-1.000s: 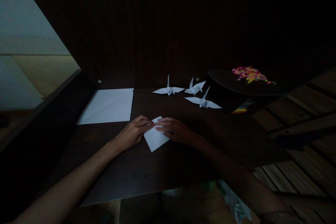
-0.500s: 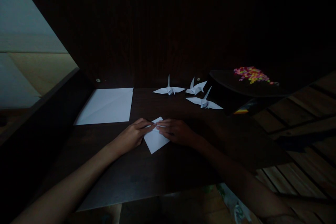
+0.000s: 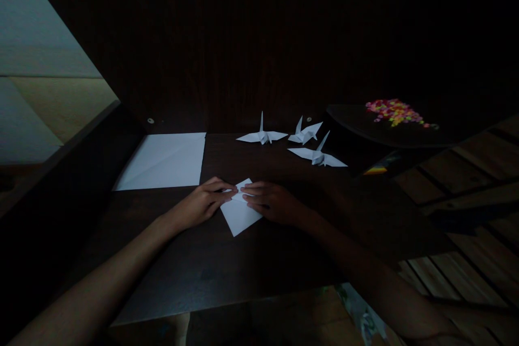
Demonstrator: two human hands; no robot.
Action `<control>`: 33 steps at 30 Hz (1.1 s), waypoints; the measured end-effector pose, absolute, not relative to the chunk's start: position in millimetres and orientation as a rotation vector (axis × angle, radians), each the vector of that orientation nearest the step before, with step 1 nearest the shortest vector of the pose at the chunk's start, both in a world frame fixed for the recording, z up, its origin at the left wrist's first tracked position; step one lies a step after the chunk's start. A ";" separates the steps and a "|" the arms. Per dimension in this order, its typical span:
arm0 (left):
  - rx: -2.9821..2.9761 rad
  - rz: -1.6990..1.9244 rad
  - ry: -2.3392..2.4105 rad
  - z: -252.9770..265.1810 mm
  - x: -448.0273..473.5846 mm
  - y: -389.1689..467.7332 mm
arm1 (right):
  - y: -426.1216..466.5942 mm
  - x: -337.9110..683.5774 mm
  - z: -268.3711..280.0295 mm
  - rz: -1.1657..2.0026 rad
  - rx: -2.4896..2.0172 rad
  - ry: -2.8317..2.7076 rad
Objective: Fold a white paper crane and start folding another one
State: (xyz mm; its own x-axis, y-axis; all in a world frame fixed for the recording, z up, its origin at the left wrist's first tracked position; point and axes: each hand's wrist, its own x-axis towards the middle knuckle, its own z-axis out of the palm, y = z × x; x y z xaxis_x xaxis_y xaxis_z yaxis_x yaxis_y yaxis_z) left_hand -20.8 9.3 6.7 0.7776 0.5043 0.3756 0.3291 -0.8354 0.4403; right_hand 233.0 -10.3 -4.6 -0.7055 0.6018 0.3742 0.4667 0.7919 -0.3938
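A small piece of white paper, folded into a diamond shape, lies on the dark desk with one corner toward me. My left hand grips its upper left part, thumb and index fingertips together at a fold near the middle. From the other side, my right hand has its fingers bent over the upper right part and pressed on the folded flap. The fingertips of both hands nearly meet and hide part of the creases. Beyond them are finished paper cranes: one crane at left, another crane and a nearer crane.
A creased white sheet lies at the back left, by the desk's side panel. On a raised rounded shelf at right is a heap of small colourful pieces. Wooden slats show beyond the desk's right side.
My left hand's fingers have shifted slightly and spread a little more on the folded paper. My right hand stays almost in place. The whole view has tilted slightly.
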 end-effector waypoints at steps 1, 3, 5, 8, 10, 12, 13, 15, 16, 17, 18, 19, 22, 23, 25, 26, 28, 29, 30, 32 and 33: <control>2.620 0.691 0.635 6.7 -20.9 9.3 | -10.7 232.9 -3.6 0.383 -0.805 -2.495; 2.622 0.688 0.628 6.7 -21.2 9.8 | -11.0 233.1 -1.5 0.402 -0.813 -2.502; 2.628 0.692 0.617 6.3 -21.7 10.5 | -11.0 233.7 0.2 0.424 -0.809 -2.507; 2.633 0.701 0.603 5.1 -22.5 11.4 | -10.9 234.2 2.4 0.456 -0.806 -2.510; 2.628 0.694 0.603 4.7 -22.8 11.5 | -11.3 234.1 3.6 0.458 -0.806 -2.517; 2.617 0.686 0.601 4.8 -22.8 11.3 | -12.0 233.8 4.7 0.452 -0.809 -2.520; 2.613 0.685 0.598 5.1 -22.8 11.1 | -12.4 233.7 5.1 0.449 -0.813 -2.518; 2.610 0.692 0.592 5.6 -22.6 10.7 | -13.0 233.8 5.8 0.443 -0.808 -2.512; 2.612 0.695 0.587 5.7 -22.5 10.5 | -13.2 233.9 6.1 0.439 -0.805 -2.510; 2.613 0.699 0.586 5.7 -22.5 10.4 | -13.2 234.3 6.3 0.436 -0.801 -2.510; 2.612 0.698 0.589 5.5 -22.5 10.4 | -13.1 234.7 6.5 0.433 -0.795 -2.517; 2.609 0.697 0.596 5.3 -22.6 10.4 | -12.9 235.1 6.7 0.429 -0.791 -2.527; 2.594 0.694 0.614 4.0 -23.2 10.6 | -11.8 236.6 6.6 0.435 -0.788 -2.565; 2.592 0.696 0.612 3.5 -23.4 10.8 | -11.4 236.9 6.4 0.442 -0.786 -2.574; 2.590 0.698 0.602 2.7 -23.8 11.2 | -10.9 237.4 5.9 0.461 -0.788 -2.574; 2.589 0.697 0.599 2.3 -24.0 11.4 | -10.7 237.6 5.8 0.470 -0.790 -2.568; 2.585 0.694 0.598 2.0 -24.2 11.6 | -10.9 237.6 6.2 0.483 -0.791 -2.552; 2.583 0.693 0.599 2.1 -24.2 11.6 | -11.1 237.4 6.9 0.490 -0.793 -2.548; 2.582 0.691 0.601 2.3 -24.1 11.5 | -11.4 237.2 7.8 0.498 -0.796 -2.546; 2.581 0.686 0.608 3.2 -23.9 11.0 | -12.0 236.3 9.8 0.510 -0.804 -2.545; 2.582 0.680 0.607 3.8 -23.7 10.7 | -12.3 235.8 10.7 0.514 -0.813 -2.541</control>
State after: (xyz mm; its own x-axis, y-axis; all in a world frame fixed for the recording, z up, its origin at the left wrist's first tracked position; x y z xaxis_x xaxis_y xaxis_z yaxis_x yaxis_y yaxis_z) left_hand -23.7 10.7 3.8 0.7871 0.4990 0.3625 0.3040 -0.8253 0.4759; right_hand 235.8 -12.3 10.7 -0.7399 0.6129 0.2774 0.4570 0.7605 -0.4613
